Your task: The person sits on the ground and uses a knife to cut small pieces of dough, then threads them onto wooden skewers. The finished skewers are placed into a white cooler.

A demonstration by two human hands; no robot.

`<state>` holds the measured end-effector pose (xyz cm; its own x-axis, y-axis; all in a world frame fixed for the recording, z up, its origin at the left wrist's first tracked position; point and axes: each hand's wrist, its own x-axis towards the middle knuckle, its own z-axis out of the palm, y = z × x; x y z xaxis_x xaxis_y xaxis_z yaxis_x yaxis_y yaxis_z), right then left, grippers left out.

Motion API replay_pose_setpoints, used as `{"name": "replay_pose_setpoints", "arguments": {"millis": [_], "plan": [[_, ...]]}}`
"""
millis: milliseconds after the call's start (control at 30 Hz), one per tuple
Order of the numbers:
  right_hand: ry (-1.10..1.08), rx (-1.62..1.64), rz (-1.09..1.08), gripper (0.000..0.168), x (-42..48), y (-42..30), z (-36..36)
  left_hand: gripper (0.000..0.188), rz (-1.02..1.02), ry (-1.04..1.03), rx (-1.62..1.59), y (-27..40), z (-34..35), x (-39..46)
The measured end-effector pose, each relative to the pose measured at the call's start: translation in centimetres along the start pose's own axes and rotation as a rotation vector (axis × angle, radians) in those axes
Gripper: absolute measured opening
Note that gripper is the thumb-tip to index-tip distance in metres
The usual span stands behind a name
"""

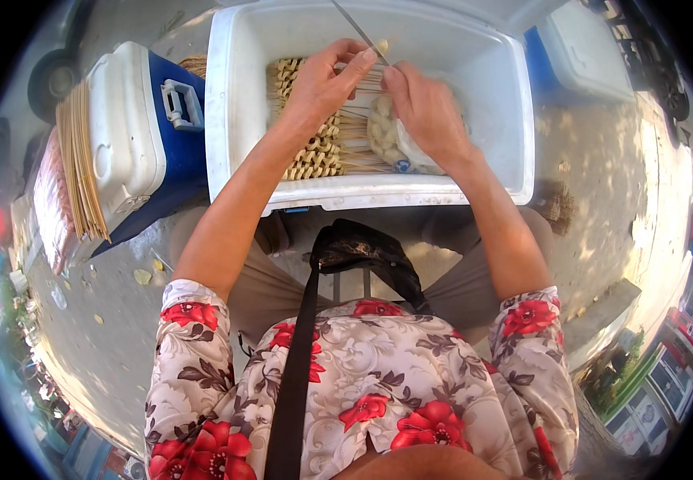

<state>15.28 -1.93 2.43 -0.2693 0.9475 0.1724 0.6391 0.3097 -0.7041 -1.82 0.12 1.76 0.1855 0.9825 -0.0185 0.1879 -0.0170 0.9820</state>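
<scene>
My left hand (328, 78) pinches a small pale food piece (381, 46) above a white cooler box (220, 120). My right hand (427, 105) grips a thin-bladed knife (355, 25), its blade slanting up to the left across the piece. Whether a skewer runs through that piece is hard to tell. Below my left forearm lie rows of spiral-cut pale food on thin skewers (316, 162), their bare sticks pointing right. Beneath my right hand is a clear plastic bag (385, 135) of pale pieces, partly hidden by the hand.
At left stands a blue cooler with a white lid (127, 120), bearing a bundle of bamboo skewers (79, 162) and a plastic-wrapped package (52, 198). A black bag (364, 249) rests at my lap. Another cooler (586, 51) stands at the upper right; a bundle of thin sticks (556, 207) lies beside my knee.
</scene>
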Motion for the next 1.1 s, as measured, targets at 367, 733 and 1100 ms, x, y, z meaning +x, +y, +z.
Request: {"name": "replay_pose_setpoints", "arguments": {"millis": [367,733,1100], "plan": [[0.022,-0.01,-0.028,0.036,-0.1,-0.2,0.4,0.031,-0.074,-0.007,-0.157,0.2,0.2,-0.4],[0.047,-0.053,-0.065,0.035,-0.1,0.5,0.9,0.023,-0.082,-0.02,-0.192,0.3,0.5,-0.6],[0.036,-0.065,-0.043,0.035,0.0,0.5,1.1,0.028,-0.152,-0.015,-0.269,0.0,-0.1,-0.2]]}}
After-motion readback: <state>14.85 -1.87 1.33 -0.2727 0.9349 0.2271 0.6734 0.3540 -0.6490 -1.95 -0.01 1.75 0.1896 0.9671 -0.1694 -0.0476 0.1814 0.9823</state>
